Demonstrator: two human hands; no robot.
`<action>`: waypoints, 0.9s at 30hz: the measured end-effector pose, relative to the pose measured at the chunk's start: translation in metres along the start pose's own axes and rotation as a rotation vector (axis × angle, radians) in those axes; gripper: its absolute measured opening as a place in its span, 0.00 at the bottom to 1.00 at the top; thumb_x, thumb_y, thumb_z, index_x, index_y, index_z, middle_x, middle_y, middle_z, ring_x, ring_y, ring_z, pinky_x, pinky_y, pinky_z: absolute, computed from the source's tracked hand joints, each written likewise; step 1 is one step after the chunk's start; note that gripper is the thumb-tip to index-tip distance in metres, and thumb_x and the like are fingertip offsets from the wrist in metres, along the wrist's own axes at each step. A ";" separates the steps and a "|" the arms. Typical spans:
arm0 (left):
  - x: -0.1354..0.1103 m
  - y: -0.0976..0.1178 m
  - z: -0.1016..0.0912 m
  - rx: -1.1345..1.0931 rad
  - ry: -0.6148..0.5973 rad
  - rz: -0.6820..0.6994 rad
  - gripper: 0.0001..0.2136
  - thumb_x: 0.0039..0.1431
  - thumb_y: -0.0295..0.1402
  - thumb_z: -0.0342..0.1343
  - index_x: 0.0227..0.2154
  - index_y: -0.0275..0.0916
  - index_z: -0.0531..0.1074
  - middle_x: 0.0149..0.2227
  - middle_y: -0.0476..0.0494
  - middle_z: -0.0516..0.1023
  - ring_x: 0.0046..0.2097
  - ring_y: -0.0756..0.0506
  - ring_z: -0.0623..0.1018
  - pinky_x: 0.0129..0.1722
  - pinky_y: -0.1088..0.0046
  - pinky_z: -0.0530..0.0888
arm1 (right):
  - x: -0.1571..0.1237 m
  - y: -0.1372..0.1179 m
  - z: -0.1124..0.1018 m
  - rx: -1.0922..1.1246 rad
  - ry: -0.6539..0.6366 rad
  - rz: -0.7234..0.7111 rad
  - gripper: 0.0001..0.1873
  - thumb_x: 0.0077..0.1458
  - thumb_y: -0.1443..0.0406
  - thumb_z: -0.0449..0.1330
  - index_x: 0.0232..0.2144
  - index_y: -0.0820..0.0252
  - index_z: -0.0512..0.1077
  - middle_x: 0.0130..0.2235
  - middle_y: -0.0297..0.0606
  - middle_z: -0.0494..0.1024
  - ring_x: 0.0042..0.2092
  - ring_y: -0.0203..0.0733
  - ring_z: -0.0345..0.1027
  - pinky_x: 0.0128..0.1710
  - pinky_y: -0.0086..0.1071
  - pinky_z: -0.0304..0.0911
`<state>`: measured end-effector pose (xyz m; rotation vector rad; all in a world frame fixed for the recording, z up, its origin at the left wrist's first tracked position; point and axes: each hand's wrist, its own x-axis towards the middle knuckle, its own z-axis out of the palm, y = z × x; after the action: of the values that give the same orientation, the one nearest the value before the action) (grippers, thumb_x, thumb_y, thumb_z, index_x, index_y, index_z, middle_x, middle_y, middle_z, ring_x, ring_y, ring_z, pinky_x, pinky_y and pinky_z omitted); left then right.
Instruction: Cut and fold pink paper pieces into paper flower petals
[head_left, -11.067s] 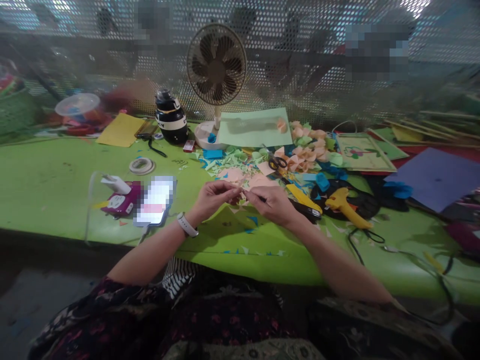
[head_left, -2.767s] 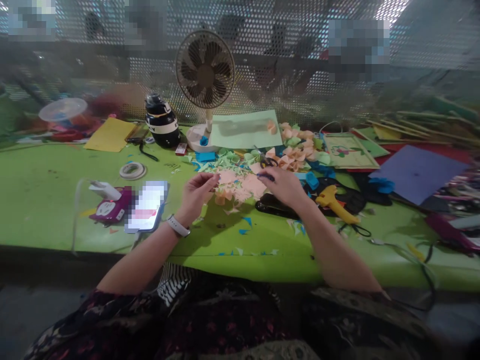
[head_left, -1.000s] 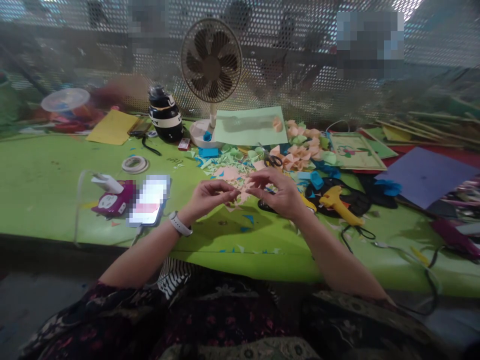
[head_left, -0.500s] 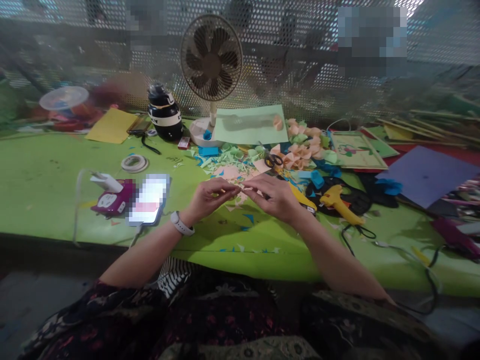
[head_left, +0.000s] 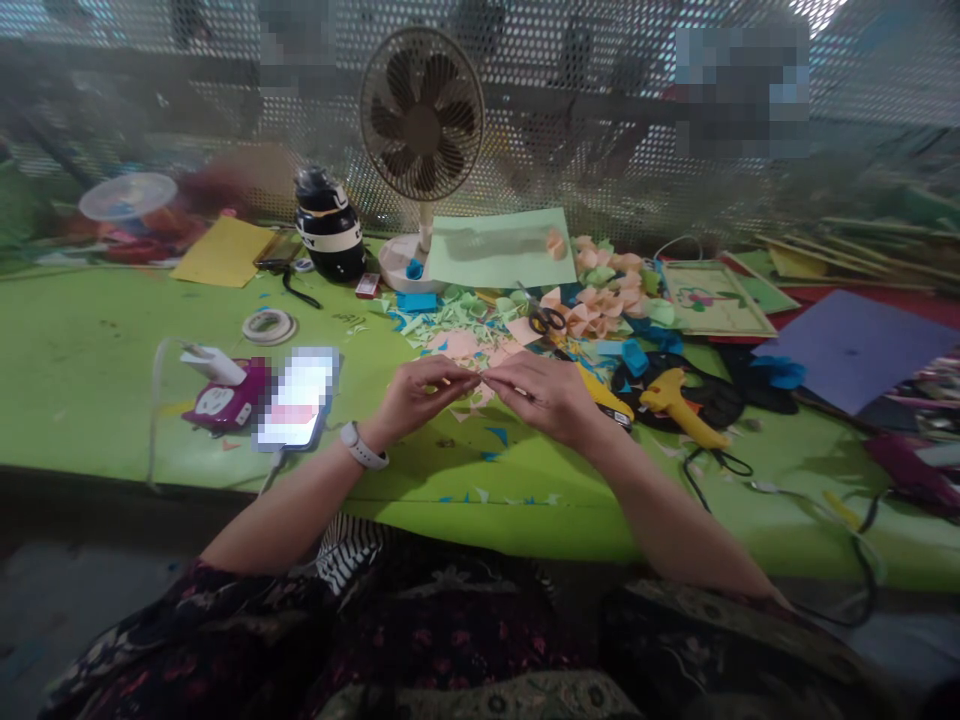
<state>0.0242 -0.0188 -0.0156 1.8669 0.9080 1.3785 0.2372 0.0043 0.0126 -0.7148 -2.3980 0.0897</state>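
My left hand point(head_left: 429, 393) and my right hand point(head_left: 540, 392) meet fingertip to fingertip over the near middle of the green table point(head_left: 420, 475). Both are closed in a pinch; whatever lies between the fingertips is too small and hidden to name. Just beyond the fingers spreads a heap of paper scraps point(head_left: 457, 345) in peach, green and blue. Black-handled scissors point(head_left: 546, 320) rest on the scraps past my right hand. Partly behind that hand is a yellow tool point(head_left: 604, 393), perhaps a cutter. Folded peach paper petals point(head_left: 600, 300) are piled farther back.
A yellow glue gun point(head_left: 682, 408) with a black cord lies at right. To the left are a lit phone point(head_left: 296, 400), a purple power adapter point(head_left: 225, 400) and a tape roll point(head_left: 270, 326). Behind stand a fan point(head_left: 422, 125), a black jug point(head_left: 330, 235) and a pale green sheet point(head_left: 495, 250).
My right fingers have drawn closer together and lie flatter against my left fingertips. The hands otherwise stay in the same place, and nothing on the table has moved.
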 end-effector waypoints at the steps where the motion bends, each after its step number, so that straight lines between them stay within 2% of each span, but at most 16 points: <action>1: 0.000 0.000 0.000 -0.001 0.000 0.002 0.06 0.58 0.35 0.62 0.35 0.41 0.82 0.31 0.41 0.82 0.32 0.49 0.79 0.29 0.73 0.77 | 0.000 -0.001 0.000 -0.001 0.002 -0.002 0.13 0.65 0.63 0.54 0.42 0.54 0.79 0.38 0.39 0.84 0.40 0.42 0.77 0.39 0.35 0.72; 6: -0.001 0.000 0.001 0.009 0.006 0.006 0.06 0.57 0.34 0.63 0.36 0.40 0.81 0.32 0.42 0.82 0.32 0.50 0.79 0.29 0.75 0.77 | 0.002 -0.004 0.001 -0.024 0.027 -0.028 0.13 0.65 0.64 0.54 0.40 0.57 0.79 0.36 0.41 0.83 0.37 0.41 0.76 0.36 0.33 0.70; 9: -0.002 0.000 0.001 -0.019 0.004 -0.049 0.12 0.55 0.35 0.65 0.42 0.40 0.80 0.33 0.43 0.83 0.32 0.49 0.80 0.31 0.74 0.79 | 0.002 -0.005 0.001 -0.029 0.036 -0.025 0.12 0.65 0.64 0.54 0.40 0.58 0.78 0.35 0.41 0.83 0.36 0.40 0.75 0.34 0.32 0.68; 12: -0.002 0.002 -0.002 -0.037 0.007 -0.101 0.14 0.54 0.36 0.66 0.43 0.39 0.80 0.32 0.43 0.82 0.33 0.49 0.81 0.33 0.74 0.79 | 0.001 -0.004 0.000 -0.027 0.012 0.006 0.12 0.64 0.64 0.54 0.40 0.59 0.78 0.36 0.41 0.82 0.36 0.40 0.75 0.34 0.32 0.66; 15: 0.001 0.003 -0.009 -0.087 0.106 -0.148 0.13 0.54 0.38 0.65 0.41 0.37 0.80 0.33 0.42 0.82 0.32 0.49 0.80 0.31 0.75 0.78 | 0.000 -0.004 0.000 0.003 -0.094 0.065 0.10 0.63 0.65 0.56 0.38 0.60 0.78 0.36 0.40 0.82 0.37 0.40 0.74 0.33 0.31 0.63; 17: 0.006 0.001 -0.015 -0.124 0.266 -0.167 0.12 0.55 0.39 0.64 0.37 0.36 0.80 0.33 0.42 0.82 0.31 0.49 0.80 0.30 0.76 0.78 | 0.000 -0.006 0.003 0.033 -0.196 0.105 0.08 0.61 0.66 0.57 0.36 0.60 0.77 0.36 0.40 0.82 0.37 0.40 0.74 0.34 0.31 0.62; 19: 0.011 -0.004 -0.021 -0.120 0.370 -0.193 0.12 0.54 0.39 0.65 0.35 0.35 0.79 0.31 0.42 0.82 0.31 0.50 0.80 0.32 0.75 0.78 | -0.001 -0.008 0.009 0.062 -0.295 0.121 0.08 0.61 0.67 0.57 0.35 0.60 0.78 0.36 0.39 0.82 0.37 0.39 0.73 0.35 0.30 0.60; 23: 0.016 -0.016 -0.025 0.008 0.313 -0.292 0.08 0.53 0.34 0.63 0.33 0.34 0.79 0.31 0.42 0.82 0.30 0.50 0.78 0.32 0.75 0.76 | -0.003 -0.014 0.022 0.051 -0.494 0.125 0.10 0.60 0.67 0.57 0.36 0.60 0.79 0.36 0.40 0.82 0.37 0.40 0.73 0.32 0.30 0.56; 25: 0.016 -0.020 -0.025 0.092 0.288 -0.291 0.07 0.54 0.32 0.62 0.33 0.34 0.79 0.31 0.42 0.82 0.30 0.50 0.78 0.32 0.75 0.74 | -0.004 -0.015 0.025 0.016 -0.581 0.133 0.10 0.60 0.67 0.57 0.36 0.59 0.80 0.36 0.40 0.82 0.36 0.39 0.73 0.30 0.30 0.54; 27: 0.016 -0.022 -0.024 0.150 0.283 -0.277 0.06 0.55 0.31 0.60 0.32 0.34 0.79 0.31 0.42 0.81 0.30 0.50 0.77 0.31 0.74 0.73 | -0.004 -0.015 0.024 -0.003 -0.609 0.138 0.11 0.60 0.67 0.57 0.35 0.57 0.81 0.36 0.39 0.82 0.36 0.39 0.72 0.30 0.30 0.53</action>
<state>0.0011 0.0084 -0.0189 1.5977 1.3896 1.4538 0.2185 -0.0077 -0.0058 -0.9602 -2.9133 0.4133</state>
